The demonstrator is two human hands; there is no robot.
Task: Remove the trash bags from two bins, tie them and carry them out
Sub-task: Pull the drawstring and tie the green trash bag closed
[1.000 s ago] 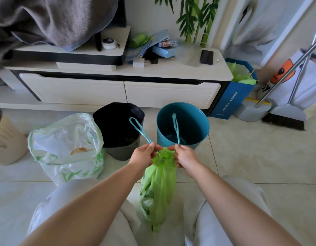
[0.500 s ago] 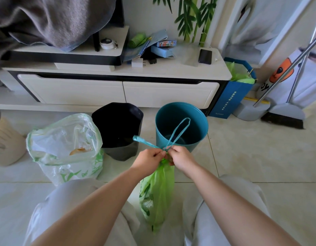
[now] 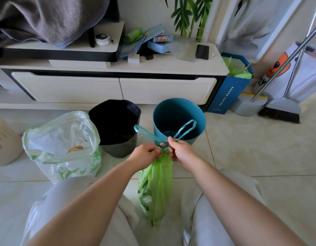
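A green trash bag (image 3: pixel 156 189) hangs between my knees, its neck gathered. Both hands pinch it at the top: my left hand (image 3: pixel 144 156) grips the neck, my right hand (image 3: pixel 180 151) holds the teal drawstring loops (image 3: pixel 164 134), which cross over each other and stick out toward the bins. Behind them stand a black bin (image 3: pixel 116 128) and a teal bin (image 3: pixel 178 119), both without bags. A white trash bag with green print (image 3: pixel 63 148) sits open on the floor at the left, with paper waste inside.
A low white TV cabinet (image 3: pixel 118 86) runs along the wall behind the bins. A blue paper bag (image 3: pixel 231 89), a dustpan (image 3: pixel 247 107) and a broom (image 3: pixel 281 110) stand at the right. A beige container (image 3: pixel 4 144) is at the far left.
The two drawstring loops, held apart and upright a second ago, have been crossed over each other. My hands have come together at the bag's neck.
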